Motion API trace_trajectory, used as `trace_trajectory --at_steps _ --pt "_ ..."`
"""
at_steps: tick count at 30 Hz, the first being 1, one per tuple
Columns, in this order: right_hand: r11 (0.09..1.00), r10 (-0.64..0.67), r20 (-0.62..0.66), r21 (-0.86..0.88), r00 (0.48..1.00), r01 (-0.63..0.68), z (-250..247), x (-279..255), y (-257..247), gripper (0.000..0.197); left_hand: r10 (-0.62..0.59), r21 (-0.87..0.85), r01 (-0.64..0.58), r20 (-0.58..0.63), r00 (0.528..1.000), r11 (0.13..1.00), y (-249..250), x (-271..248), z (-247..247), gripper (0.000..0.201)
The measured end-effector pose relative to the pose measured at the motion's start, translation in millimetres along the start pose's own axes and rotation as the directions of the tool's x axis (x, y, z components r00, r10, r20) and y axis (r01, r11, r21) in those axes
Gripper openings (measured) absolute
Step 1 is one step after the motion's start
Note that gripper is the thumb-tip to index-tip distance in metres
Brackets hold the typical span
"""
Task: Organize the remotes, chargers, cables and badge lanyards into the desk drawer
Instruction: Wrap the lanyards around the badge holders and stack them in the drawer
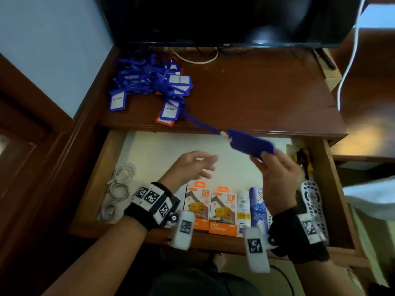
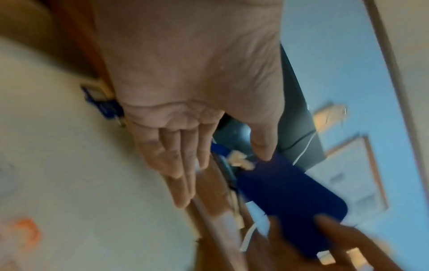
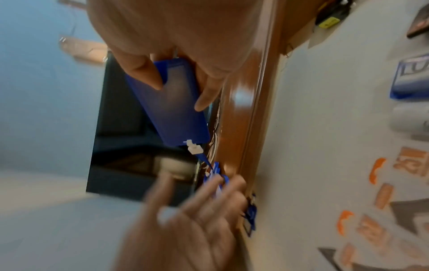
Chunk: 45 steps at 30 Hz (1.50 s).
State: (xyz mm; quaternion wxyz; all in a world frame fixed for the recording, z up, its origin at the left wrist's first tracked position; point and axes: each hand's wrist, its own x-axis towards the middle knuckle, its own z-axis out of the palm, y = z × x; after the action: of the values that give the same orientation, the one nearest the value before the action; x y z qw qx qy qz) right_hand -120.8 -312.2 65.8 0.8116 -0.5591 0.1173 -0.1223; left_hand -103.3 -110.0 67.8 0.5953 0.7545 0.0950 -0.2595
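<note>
- The right hand (image 1: 277, 174) pinched a blue badge holder (image 1: 252, 144) by its near end, thumb on one face and fingers behind; that grip held the holder in the air above the open drawer (image 1: 333, 189), toward 1 o'clock of the drawer
- The holder's blue strap (image 1: 201, 122) ran taut from a white clip toward 10 o'clock, back to the pile of lanyards (image 1: 149, 82) on the worktop (image 1: 256, 92)
- The left hand (image 1: 192, 167) hovered over the drawer's middle with fingers spread and loose, a wide grip holding nothing, near the holder but apart from it
- In the drawer, white cables (image 1: 119, 189) lay coiled at 9 o'clock, two orange charger boxes (image 1: 211, 210) stood at 6 o'clock, and a remote (image 1: 314, 206) lay at 4 o'clock
- A dark screen (image 1: 224, 20) stood at the worktop's 12 o'clock edge
</note>
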Motion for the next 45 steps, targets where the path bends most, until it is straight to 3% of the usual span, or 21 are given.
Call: trace_trajectory --at_steps 3,6,8,10,13,16,18,20,22,24,27,33,36,40,45 --pt "0.936 -0.167 0.249 -0.264 0.954 0.233 4.2 -23.8 12.6 0.028 -0.015 -0.239 0.046 0.130 0.991 0.970 22.5 -6.8 17.8 0.042" --pt "0.745 -0.324 0.517 -0.377 0.792 0.551 11.1 -39.7 19.2 0.031 -0.004 -0.349 0.011 0.021 1.000 0.937 25.5 -11.0 19.4 0.032" --pt "0.708 -0.318 0.604 -0.361 0.731 0.607 17.1 -44.2 20.3 0.028 0.020 -0.379 -0.042 -0.061 0.998 0.924 21.9 -13.1 11.8 0.019" --pt "0.775 -0.199 0.654 -0.350 0.729 0.526 24.4 -47.7 18.0 0.027 0.064 -0.325 -0.101 -0.122 0.990 0.940 14.1 -16.7 -2.2 0.025" --pt "0.818 0.017 0.598 -0.470 0.802 0.333 45.6 -52.4 7.7 0.021 0.162 -0.079 -0.171 -0.105 0.981 0.982 0.5 -25.7 -26.7 0.031" --pt "0.749 -0.077 0.479 -0.551 0.874 0.368 69.4 -52.4 2.5 0.016 0.218 0.112 -0.219 0.028 0.976 0.969 -7.3 -42.6 -41.8 0.029" --pt "0.776 -0.102 0.425 -0.532 0.900 0.339 81.7 -50.8 1.7 0.020 0.239 0.186 -0.259 0.124 0.963 0.948 -9.5 -55.6 -46.9 0.035" --pt "0.882 0.005 0.433 -0.426 0.901 0.200 91.1 -50.9 0.3 0.024 0.254 0.218 -0.295 0.199 0.947 0.930 -11.4 -66.0 -49.6 0.040" --pt "0.908 0.095 0.466 -0.402 0.879 0.115 97.0 -52.9 -2.8 0.024 0.271 0.236 -0.332 0.258 0.927 0.913 -11.6 -74.3 -51.7 0.045" --pt "0.888 0.134 0.492 -0.446 0.860 0.117 101.6 -54.3 -2.8 0.035 0.285 0.175 -0.342 0.284 0.915 0.923 -10.2 -81.8 -56.9 0.044" --pt "0.903 0.167 0.495 -0.425 0.853 0.070 104.3 -58.5 -2.3 0.053 0.327 0.030 -0.342 0.225 0.918 0.939 -8.2 -86.3 -68.1 0.044" --pt "0.951 0.205 0.517 -0.307 0.831 -0.044 102.2 -70.7 -2.4 0.050 0.323 -0.251 -0.300 0.058 0.944 0.921 -7.4 -80.7 -70.8 0.044" --pt "0.957 0.200 0.489 -0.282 0.849 -0.063 106.3 -77.1 1.7 0.059 0.316 -0.422 -0.286 0.001 0.949 0.860 -9.1 -78.1 -63.6 0.044" --pt "0.941 0.241 0.482 -0.329 0.842 -0.081 108.8 -87.2 6.3 0.036 0.265 -0.581 -0.281 -0.114 0.957 0.764 -15.2 -75.2 -49.9 0.043" --pt "0.875 0.278 0.482 -0.484 0.831 -0.012 105.8 -82.7 19.4 0.031 0.148 -0.733 -0.277 -0.237 0.960 0.622 -20.0 -66.5 -40.0 0.042"
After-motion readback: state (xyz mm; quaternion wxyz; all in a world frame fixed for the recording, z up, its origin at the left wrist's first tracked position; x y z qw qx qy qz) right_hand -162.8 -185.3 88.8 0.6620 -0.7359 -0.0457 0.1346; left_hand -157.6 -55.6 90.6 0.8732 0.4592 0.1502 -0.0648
